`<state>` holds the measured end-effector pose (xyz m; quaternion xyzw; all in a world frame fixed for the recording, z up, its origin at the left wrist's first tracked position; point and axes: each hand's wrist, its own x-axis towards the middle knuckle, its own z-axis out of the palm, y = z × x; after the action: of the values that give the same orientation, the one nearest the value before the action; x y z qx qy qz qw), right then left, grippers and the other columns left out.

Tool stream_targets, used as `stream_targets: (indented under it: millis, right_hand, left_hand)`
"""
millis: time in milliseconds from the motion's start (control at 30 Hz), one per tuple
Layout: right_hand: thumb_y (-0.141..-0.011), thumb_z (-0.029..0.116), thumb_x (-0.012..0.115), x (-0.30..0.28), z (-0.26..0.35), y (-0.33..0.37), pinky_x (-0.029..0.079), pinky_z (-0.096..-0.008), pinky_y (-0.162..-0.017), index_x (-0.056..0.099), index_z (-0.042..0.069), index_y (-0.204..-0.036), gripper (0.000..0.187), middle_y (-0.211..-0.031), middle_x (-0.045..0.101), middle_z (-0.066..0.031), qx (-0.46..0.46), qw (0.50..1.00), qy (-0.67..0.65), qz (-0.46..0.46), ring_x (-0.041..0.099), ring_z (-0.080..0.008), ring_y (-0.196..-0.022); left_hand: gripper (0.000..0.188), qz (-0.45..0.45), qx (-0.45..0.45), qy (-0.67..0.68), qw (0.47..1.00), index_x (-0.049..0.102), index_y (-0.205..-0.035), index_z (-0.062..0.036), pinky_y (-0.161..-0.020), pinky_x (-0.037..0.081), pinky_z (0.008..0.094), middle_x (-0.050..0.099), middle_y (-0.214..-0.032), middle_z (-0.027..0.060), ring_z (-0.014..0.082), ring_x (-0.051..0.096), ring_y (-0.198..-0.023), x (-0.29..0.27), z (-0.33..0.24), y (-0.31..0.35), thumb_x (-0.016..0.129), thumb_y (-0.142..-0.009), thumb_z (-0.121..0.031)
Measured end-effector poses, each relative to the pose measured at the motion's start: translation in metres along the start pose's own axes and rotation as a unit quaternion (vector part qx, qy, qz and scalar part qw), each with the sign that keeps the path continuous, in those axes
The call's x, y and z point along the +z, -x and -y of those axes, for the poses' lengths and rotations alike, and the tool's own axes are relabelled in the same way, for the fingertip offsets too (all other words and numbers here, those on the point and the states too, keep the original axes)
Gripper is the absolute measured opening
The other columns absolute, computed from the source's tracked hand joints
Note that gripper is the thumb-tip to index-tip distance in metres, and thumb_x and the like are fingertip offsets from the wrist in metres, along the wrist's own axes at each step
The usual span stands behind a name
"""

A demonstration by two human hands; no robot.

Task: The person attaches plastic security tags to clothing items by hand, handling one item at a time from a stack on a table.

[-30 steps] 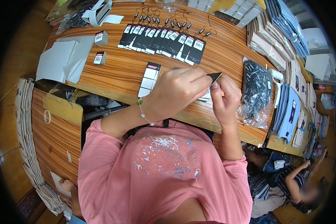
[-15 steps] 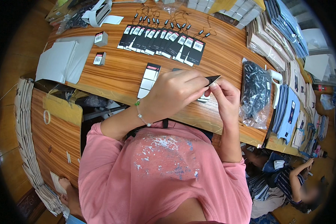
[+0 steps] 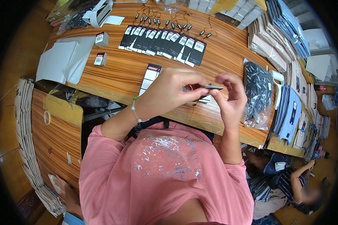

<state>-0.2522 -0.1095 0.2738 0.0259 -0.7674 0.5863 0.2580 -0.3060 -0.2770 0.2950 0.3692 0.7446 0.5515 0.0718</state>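
My left hand [image 3: 171, 90], with a beaded bracelet at the wrist, pinches a dark hang tag [image 3: 215, 87] between thumb and fingers. The tag is seen almost edge-on. At its right end the thumb of my right hand [image 3: 232, 98] touches it, while the other fingers are lifted and apart. Partly hidden beneath my hands lie white-and-dark tags [image 3: 205, 99] on the table. Just left of my left hand is a black-topped strip with white panels [image 3: 148, 78]. Beyond my hands, several black hang tags [image 3: 196, 55] overlap in a row, their dark cords stretched away from me.
Two small stacks of labels [image 3: 101, 39] and white sheets [image 3: 58, 60] occupy the left side. On the right are a clear bag of black fasteners [image 3: 258, 86], a white plastic tool [image 3: 278, 79] and folded packed shirts [image 3: 268, 41]. Another person [image 3: 294, 183] sits low at right.
The tag has turned from a tilted face to nearly edge-on and sits slightly lower. My right fingers have lifted off it and spread. My left wrist has shifted slightly down and left.
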Motion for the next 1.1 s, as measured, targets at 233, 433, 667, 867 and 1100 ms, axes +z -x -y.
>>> stream_targets:
  millis: [233,433,667,867,1100]
  right_hand:
    - [-0.073,-0.003,0.063,-0.009,-0.012,0.011,0.043,-0.0253,-0.073,0.059,-0.004,-0.087,0.015,-0.09,0.059,-0.009,0.112,0.978,-0.15,0.092,0.055,-0.0146,-0.081]
    - [-0.078,0.002,0.059,-0.001,-0.008,0.014,0.04,-0.0248,-0.075,0.059,0.0,-0.082,0.005,-0.089,0.057,-0.0073,0.23,0.928,-0.29,0.051,0.052,-0.0135,-0.084]
    - [-0.077,0.006,0.057,-0.012,-0.023,0.017,0.037,-0.0255,-0.079,0.056,0.002,-0.078,0.004,-0.084,0.054,-0.0068,0.311,0.84,-0.417,0.157,0.05,-0.0145,-0.083]
    - [-0.087,0.013,0.052,-0.007,-0.009,0.01,0.041,-0.034,-0.082,0.048,0.004,-0.089,0.009,-0.076,0.055,-0.01,0.189,0.877,-0.439,0.047,0.054,-0.0182,-0.076]
    - [-0.089,0.016,0.051,0.002,0.013,0.019,0.044,-0.0343,-0.066,0.044,0.004,-0.09,0.014,-0.066,0.05,-0.0069,0.111,0.897,-0.405,0.14,0.049,-0.0142,-0.056]
  left_hand:
    - [0.011,-0.003,0.07,-0.117,0.991,0.062,-0.083,-0.0009,-0.059,0.048,0.0255,0.062,-0.078,0.007,0.0192,0.059,-0.069,0.002,0.0,0.001,0.065,-0.073,-0.006]
    - [0.014,-0.035,0.156,-0.251,0.955,0.061,-0.083,-0.0032,-0.059,0.048,0.0285,0.06,-0.081,0.0056,0.0191,0.059,-0.07,0.008,0.004,0.004,0.064,-0.069,-0.007]
    - [0.017,0.017,0.199,-0.275,0.941,0.061,-0.084,-0.005,-0.062,0.048,0.0286,0.06,-0.082,0.0046,0.0195,0.061,-0.074,0.007,0.008,0.014,0.059,-0.068,-0.009]
    - [0.017,0.091,0.135,-0.18,0.97,0.061,-0.083,-0.0031,-0.065,0.048,0.0298,0.061,-0.084,0.0054,0.0207,0.06,-0.076,0.009,0.028,0.031,0.062,-0.07,-0.014]
    - [0.039,0.059,0.022,-0.098,0.993,0.063,-0.101,-0.0063,-0.087,0.039,0.0336,0.061,-0.098,0.006,0.0232,0.051,-0.099,-0.038,0.079,0.038,0.069,-0.068,-0.026]
